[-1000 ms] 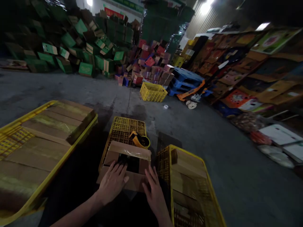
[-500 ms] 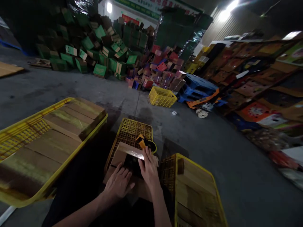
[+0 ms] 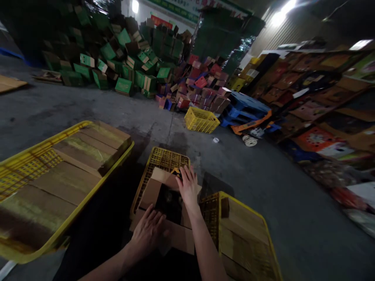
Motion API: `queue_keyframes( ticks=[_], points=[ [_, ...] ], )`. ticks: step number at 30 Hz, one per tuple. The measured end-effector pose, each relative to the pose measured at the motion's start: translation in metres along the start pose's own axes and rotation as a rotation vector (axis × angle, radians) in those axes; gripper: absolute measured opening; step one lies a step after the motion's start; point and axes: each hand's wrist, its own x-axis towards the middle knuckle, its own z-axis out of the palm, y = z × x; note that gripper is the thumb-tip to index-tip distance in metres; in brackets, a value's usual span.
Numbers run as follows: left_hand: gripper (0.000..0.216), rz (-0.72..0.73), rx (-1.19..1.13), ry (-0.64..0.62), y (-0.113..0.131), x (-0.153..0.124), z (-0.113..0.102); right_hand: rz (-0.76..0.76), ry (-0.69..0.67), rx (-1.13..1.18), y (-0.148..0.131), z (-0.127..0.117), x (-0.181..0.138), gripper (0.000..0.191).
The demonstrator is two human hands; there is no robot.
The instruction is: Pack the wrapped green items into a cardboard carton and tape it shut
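Observation:
An open cardboard box rests on an upturned yellow crate in front of me, its flaps spread and its inside dark. My left hand lies on the near left edge of the box, fingers stretched out. Over the far right corner reaches my right hand, fingers extended near the far flap. A yellow and black tape dispenser lies behind that flap, partly hidden by the flap and my right hand. What the box contains is too dark to make out.
Yellow crates holding cardboard boxes stand at left and right. Farther off are another yellow crate, blue pallets, an orange pallet jack, a roll of tape and piled green boxes.
My right hand has moved farther away and slightly right, across the far flap. That flap stands more upright and the box opening shows wider. My left hand has shifted slightly nearer.

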Motion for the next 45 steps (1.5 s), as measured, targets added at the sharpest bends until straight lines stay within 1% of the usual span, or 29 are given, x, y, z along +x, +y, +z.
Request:
queue_keyframes(
  ticks=[3,5,7,8,10,13,16,19,21,23,25,28,31,33,35,40,42,45],
  points=[
    [0.039,-0.006,0.003,0.005,-0.002,0.001,0.007,-0.003,-0.126,-0.027,-0.004,0.02,0.005,0.049],
    [0.037,-0.023,0.003,0.003,-0.001,0.002,0.007,0.019,-0.274,0.0,-0.005,0.034,0.003,0.053],
    [0.034,-0.038,0.003,-0.003,0.001,0.004,0.004,0.063,-0.416,0.038,-0.004,0.043,0.002,0.053],
    [0.034,-0.042,0.004,-0.012,0.002,0.006,0.001,0.084,-0.466,0.053,-0.003,0.046,0.002,0.051],
    [0.034,-0.047,0.012,-0.033,0.004,0.01,-0.004,0.108,-0.515,0.071,-0.003,0.05,0.005,0.047],
    [0.036,-0.056,0.022,-0.07,0.005,0.019,-0.01,0.152,-0.497,0.068,-0.008,0.052,0.009,0.046],
    [0.037,-0.044,0.046,-0.135,0.002,0.031,-0.012,0.195,-0.425,0.045,-0.017,0.053,0.007,0.046],
    [0.038,0.052,0.109,-0.217,-0.003,0.042,-0.017,0.208,-0.366,0.027,-0.022,0.054,0.003,0.048],
    [0.042,0.135,0.142,-0.238,-0.008,0.047,-0.026,0.2,-0.337,0.022,-0.022,0.055,0.001,0.05],
    [0.045,0.19,0.142,-0.229,-0.015,0.049,-0.039,0.18,-0.311,0.02,-0.019,0.057,-0.001,0.051],
    [0.049,0.205,0.135,-0.207,-0.024,0.048,-0.056,0.164,-0.297,0.02,-0.017,0.059,-0.002,0.051],
    [0.054,0.159,0.178,-0.175,-0.041,0.042,-0.081,0.163,-0.284,0.021,-0.015,0.062,-0.002,0.05],
    [0.052,0.136,0.233,-0.11,-0.057,0.03,-0.094,0.155,-0.25,0.023,-0.016,0.062,-0.003,0.05],
    [0.06,0.149,0.28,-0.063,-0.064,0.022,-0.096,0.153,-0.241,0.025,-0.017,0.062,-0.004,0.051],
    [0.072,0.133,0.321,-0.026,-0.069,0.013,-0.092,0.158,-0.24,0.029,-0.018,0.062,-0.005,0.053],
    [0.1,0.034,0.318,0.011,-0.09,-0.009,-0.073,0.175,-0.228,0.03,-0.018,0.063,-0.008,0.054],
    [0.104,-0.002,0.268,-0.029,-0.101,-0.016,-0.065,0.169,-0.221,0.033,-0.018,0.064,-0.008,0.053],
    [0.092,-0.054,0.118,-0.167,-0.114,-0.022,-0.055,0.17,-0.207,0.036,-0.018,0.064,-0.007,0.053]
  ],
)
